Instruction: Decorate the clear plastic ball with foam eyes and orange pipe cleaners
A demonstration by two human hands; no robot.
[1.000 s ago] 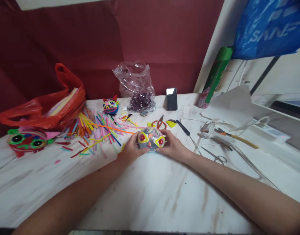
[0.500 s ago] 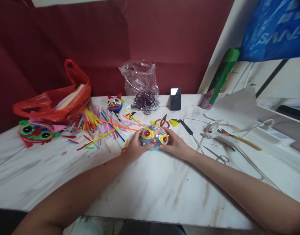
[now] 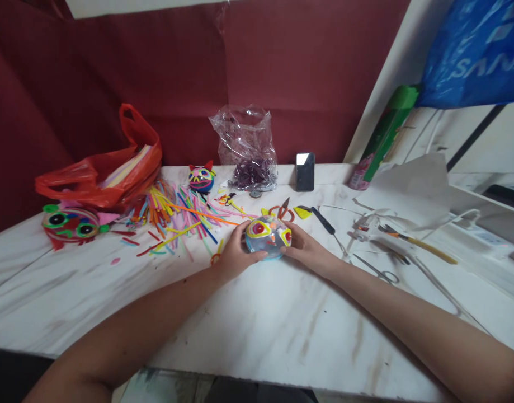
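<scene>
A clear round craft ball (image 3: 267,246) with red eyes ringed in yellow is held between both hands over the table. My left hand (image 3: 239,250) wraps its left side, thumb along the lower front. On the opposite side my right hand (image 3: 305,250) grips it, thumb at the front. Orange-handled scissors (image 3: 283,211) lie just behind the ball, partly hidden by it. To their right are a yellow fuzzy piece (image 3: 302,212) and a dark-handled tool (image 3: 322,220). Several colourful pipe cleaners (image 3: 185,212) are heaped to the left.
Two decorated balls, a striped one (image 3: 74,225) and a blue one (image 3: 201,177), sit left and back. Behind stand a red plastic bag (image 3: 101,179), a clear bag (image 3: 252,159) and a phone (image 3: 305,172). A glue gun (image 3: 372,226), pliers (image 3: 424,244) and metal scissors (image 3: 378,270) lie right.
The ball has turned slightly in my hands, its eyes now facing more to the right and upward. The whole view has shifted a little, so the table things appear farther right.
</scene>
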